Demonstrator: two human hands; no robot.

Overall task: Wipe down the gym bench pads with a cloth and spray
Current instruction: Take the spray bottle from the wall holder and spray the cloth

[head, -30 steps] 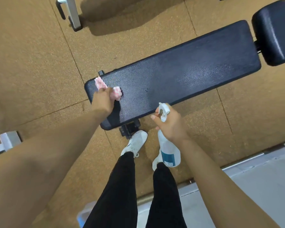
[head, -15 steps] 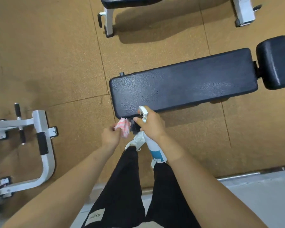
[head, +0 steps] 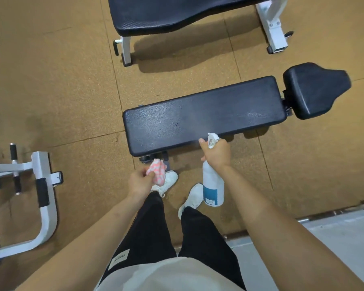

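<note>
Nearest: black trousers [head: 147, 232] with a small sewn label and two white shoes [head: 192, 198] stand on the floor [head: 61, 91], brown speckled rubber tiles with thin seams. A metal strip [head: 334, 212] edges the tiles at lower right, with a smooth pale grey surface [head: 334, 244] behind it.

Left hand [head: 140, 181]: clenched round a bunched pink-and-white checked cloth [head: 159, 172], soft and crumpled. The cloth is off the pad, just short of its near left corner and above the left shoe.

Right hand [head: 216, 153]: grasping the neck of a spray bottle [head: 212, 185], forefinger out at the white trigger head. The bottle is a white plastic cylinder with a blue label band and hangs below the hand. The nozzle sits at the near long edge of the bench pad [head: 204, 116].

The bench pad is a long black rectangle with rounded corners and pebbled vinyl, lying flat and bare. A shorter tapered seat pad [head: 313, 89] in the same black vinyl sits off its right end, joined by a dark hinge.

Open floor lies left of the pad up to a white tubular steel frame [head: 44, 198] with black grips at the left edge. A strip of floor separates the pad's far edge from a second bench [head: 177, 13] with a curved black pad and white legs.
</note>
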